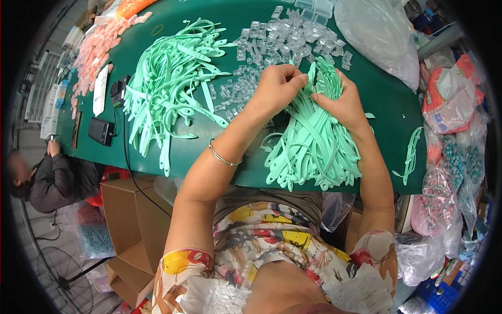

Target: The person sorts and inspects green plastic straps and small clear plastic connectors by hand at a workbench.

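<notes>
My right hand (pixel 345 104) is closed round a thick bundle of mint-green rubber straps (pixel 314 141), its thumb lying across them. Their lower ends fan out over the near edge of the table, and the upper ends stick up between my two hands. Thumb and fingertips pressed together, my left hand (pixel 277 89) touches the top of the bundle from the left; what sits in this pinch is too small to make out. A loose heap of the same straps (pixel 167 78) lies to the left. Beyond my hands spreads a pile of small clear plastic clips (pixel 287 39).
Small pink pieces (pixel 99 52) cover the far left of the green table (pixel 209 157). A black box (pixel 101 131) with a cable stands there. A clear bag (pixel 376 36) lies at the back right, and one strap (pixel 413 156) lies apart. Another person (pixel 57 178) sits at the left.
</notes>
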`<move>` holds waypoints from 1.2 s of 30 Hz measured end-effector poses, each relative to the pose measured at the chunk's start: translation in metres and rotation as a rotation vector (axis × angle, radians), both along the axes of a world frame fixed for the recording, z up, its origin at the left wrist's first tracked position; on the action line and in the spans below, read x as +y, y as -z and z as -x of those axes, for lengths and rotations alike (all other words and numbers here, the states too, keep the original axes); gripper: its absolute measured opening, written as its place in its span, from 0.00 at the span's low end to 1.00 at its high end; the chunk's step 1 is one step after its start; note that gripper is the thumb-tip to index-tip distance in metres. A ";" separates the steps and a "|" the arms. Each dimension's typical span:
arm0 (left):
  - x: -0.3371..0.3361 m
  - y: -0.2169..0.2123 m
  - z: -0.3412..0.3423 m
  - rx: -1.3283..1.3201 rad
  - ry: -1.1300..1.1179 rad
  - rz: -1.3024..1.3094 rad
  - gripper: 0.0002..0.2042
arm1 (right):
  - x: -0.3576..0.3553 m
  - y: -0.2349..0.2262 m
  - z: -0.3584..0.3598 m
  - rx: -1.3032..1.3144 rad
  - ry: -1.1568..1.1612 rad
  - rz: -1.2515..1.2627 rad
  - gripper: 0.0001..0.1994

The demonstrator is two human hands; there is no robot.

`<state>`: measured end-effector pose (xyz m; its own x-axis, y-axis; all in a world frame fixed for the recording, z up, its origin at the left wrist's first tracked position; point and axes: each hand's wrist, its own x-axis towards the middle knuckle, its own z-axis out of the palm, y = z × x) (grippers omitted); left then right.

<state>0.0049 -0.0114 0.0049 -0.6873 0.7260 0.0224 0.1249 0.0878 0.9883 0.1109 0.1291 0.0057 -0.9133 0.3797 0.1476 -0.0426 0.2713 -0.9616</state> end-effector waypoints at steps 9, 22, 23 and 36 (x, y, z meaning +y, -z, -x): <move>-0.001 0.005 0.009 0.206 -0.004 0.091 0.10 | 0.009 0.001 -0.002 0.026 0.036 0.293 0.16; 0.005 0.014 0.018 0.617 -0.140 0.111 0.08 | 0.013 -0.002 -0.009 0.089 0.112 0.204 0.14; 0.003 0.013 0.023 0.675 -0.206 0.117 0.07 | 0.014 -0.001 -0.009 0.088 0.102 0.199 0.14; -0.022 0.015 0.053 0.972 -0.254 0.441 0.11 | 0.016 0.008 -0.004 0.036 0.088 0.186 0.16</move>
<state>-0.0480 -0.0334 -0.0097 -0.6475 0.6432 0.4087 0.7620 0.5427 0.3533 0.1151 0.1449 -0.0020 -0.8709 0.4812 0.0997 -0.0623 0.0930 -0.9937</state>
